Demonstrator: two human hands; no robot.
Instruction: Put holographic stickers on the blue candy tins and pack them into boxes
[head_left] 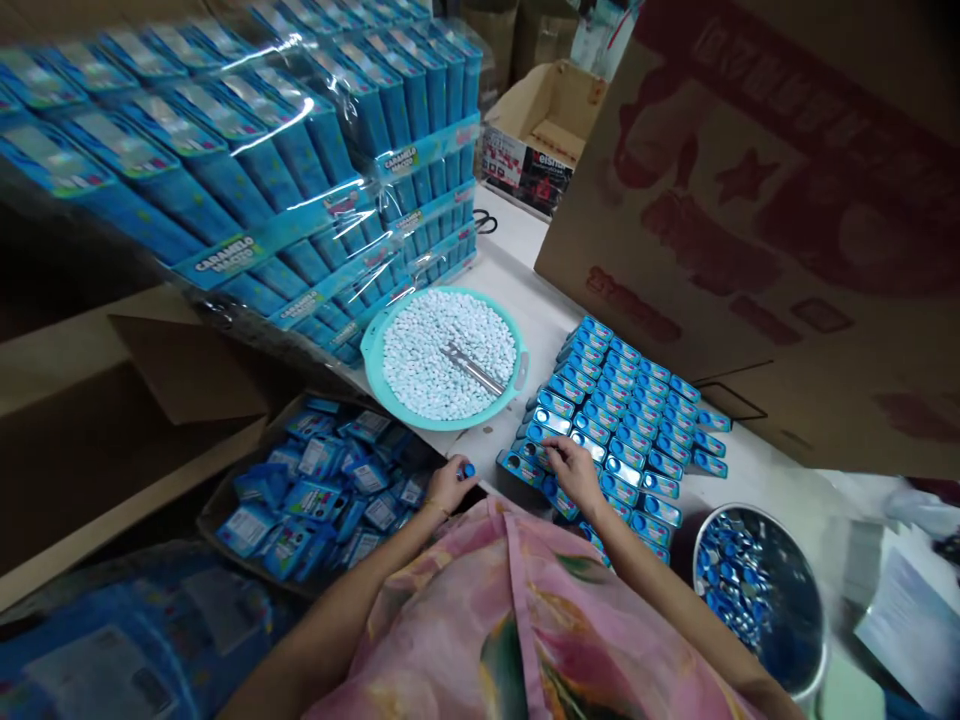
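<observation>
Taking the bowl as the clock's centre, with twelve straight ahead of the person, the large carton stands at two o'clock, printed in red. The stack runs from ten to twelve, tall blue packages in layers under clear wrap, their bands marked CARAMELO MACIZO. The table is white. Between eight and nine is an open carton, its inside too dark to read. Between seven and eight lies a blue bag, contents unclear; nearer in that direction, a box is filled with a jumble of blue packs.

The tins stand upright in close rows at four o'clock, blue tops upward; a few at the near-left corner show dark openings. Beyond them at four sits a round metal pot, with small blue and silvery pieces heaped mostly toward its nine o'clock side. The bowl is turquoise and heaped with white pellets. The small carton at one o'clock is open-topped.

At six, the left hand pinches a blue cap between thumb and finger. Between four and five, the right hand has its fingers drawn together at the near-left tins; whether they grip anything cannot be told.

A metal tool lies on the pellets, pointing between four and five.
</observation>
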